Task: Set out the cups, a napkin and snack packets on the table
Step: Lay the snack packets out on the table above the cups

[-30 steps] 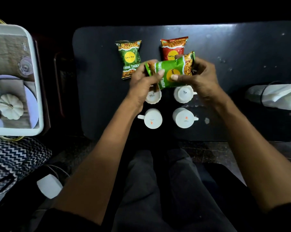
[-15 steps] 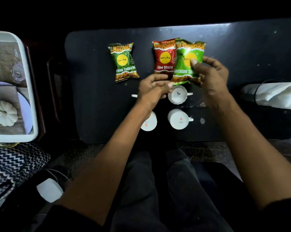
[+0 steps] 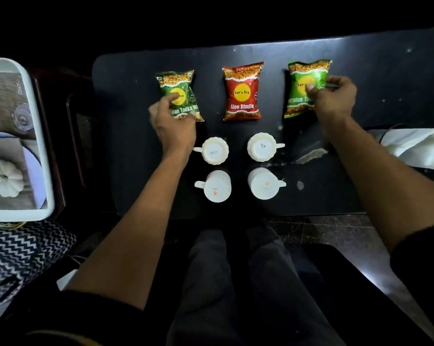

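Head view, looking down on the dark table (image 3: 360, 78). Landmark: the red packet (image 3: 242, 92), which lay flat at the far middle of the table. My right hand (image 3: 333, 98) was closed on the light green packet (image 3: 304, 88), to the right of the red packet and apart from it; my thumb pressed on the printed face and my fingers curled round the packet's right edge, so the packet sat to the left of my palm, and whether it was already down on the table or just above it I could not tell. My left hand (image 3: 172, 121) rested on the dark green packet (image 3: 179, 96), to the left of the red packet and apart from it, fingers together over its lower half; whether they pinched it or only pressed it I could not tell. Nearer to me than the red packet stood four white cups (image 3: 238, 168), upside down in a square, handles turned outward. A white napkin (image 3: 415, 148) lay at the table's right edge, well to the right of the red packet. I judged the packets light, soft, air-filled and slick, their contents brittle; best held by a side edge or crimped seam, gently. The cups I judged stiff and breakable
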`<state>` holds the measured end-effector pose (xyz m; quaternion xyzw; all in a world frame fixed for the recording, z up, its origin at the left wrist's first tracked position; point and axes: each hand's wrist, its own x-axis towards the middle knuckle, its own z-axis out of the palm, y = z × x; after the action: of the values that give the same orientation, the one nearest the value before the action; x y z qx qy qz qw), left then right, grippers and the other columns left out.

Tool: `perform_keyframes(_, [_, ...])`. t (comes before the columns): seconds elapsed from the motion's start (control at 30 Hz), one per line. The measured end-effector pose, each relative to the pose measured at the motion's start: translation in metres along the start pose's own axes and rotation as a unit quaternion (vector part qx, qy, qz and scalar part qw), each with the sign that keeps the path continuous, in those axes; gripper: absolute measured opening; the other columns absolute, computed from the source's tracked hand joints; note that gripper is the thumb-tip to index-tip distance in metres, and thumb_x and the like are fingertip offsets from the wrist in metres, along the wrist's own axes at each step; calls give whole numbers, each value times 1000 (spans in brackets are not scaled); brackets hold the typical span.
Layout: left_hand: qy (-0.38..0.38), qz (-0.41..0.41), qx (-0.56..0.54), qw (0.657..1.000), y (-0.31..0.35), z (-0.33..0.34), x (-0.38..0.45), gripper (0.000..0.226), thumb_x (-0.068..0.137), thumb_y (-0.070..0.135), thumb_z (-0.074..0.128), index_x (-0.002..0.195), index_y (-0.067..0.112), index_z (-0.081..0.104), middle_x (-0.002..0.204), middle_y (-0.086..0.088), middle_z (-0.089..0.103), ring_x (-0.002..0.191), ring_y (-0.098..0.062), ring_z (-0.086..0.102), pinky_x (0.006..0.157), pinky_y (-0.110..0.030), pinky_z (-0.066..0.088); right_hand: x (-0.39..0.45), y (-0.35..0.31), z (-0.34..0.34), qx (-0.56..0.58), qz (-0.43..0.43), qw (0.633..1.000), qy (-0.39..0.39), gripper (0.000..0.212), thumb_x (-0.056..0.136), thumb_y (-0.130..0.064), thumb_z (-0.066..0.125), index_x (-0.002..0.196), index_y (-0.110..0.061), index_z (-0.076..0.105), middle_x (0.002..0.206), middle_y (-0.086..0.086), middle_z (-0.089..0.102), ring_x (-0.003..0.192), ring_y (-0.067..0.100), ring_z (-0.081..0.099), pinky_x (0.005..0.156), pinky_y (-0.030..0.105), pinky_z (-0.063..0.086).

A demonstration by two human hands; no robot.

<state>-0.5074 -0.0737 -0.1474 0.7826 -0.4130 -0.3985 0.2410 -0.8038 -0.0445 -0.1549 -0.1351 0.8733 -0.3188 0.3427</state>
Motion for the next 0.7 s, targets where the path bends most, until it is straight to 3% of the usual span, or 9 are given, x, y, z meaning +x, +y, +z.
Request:
perform_keyframes(0.07, [11,39,72,997,-7,-4,9,58,75,7,77,128,26,60,126,2,41,121,-16,45,98,-20,46,1,-1,0,-34,-26,999,1,46,83,-27,79,121,-9,62,106,2,63,102,18,67,94,38,58])
perform_keyframes(0.2, [27,86,148,985,-12,-8,19,76,72,12,77,141,29,49,136,-5,39,118,-14,35,94,-23,38,-6,-3,-3,-118,-75,990,4,54,83,-33,68,129,-7,54,116,7,62,110,24,61,96,38,51])
perform_keyframes(0.3, [-9,78,158,984,-10,-7,26,87,76,13,80,150,29,37,144,-8,34,128,-18,35,99,-25,39,-13,2,-1,-167,-130,977,-22,58,83,-26,70,132,-4,48,128,14,59,119,28,56,101,40,47])
perform_keyframes(0.47, [-72,91,180,977,-11,-1,27,88,84,11,76,155,31,28,141,-10,37,129,-22,46,98,-25,42,-17,7,1,-184,-142,972,-39,64,85,-20,72,141,-8,42,137,12,53,128,26,50,110,39,42])
perform_keyframes(0.7, [-80,87,190,975,-14,1,32,87,86,12,75,155,35,27,136,-10,42,129,-24,45,106,-39,47,-17,5,0,-185,-148,970,-49,64,85,-21,74,139,-9,43,135,11,55,127,25,52,109,42,45])
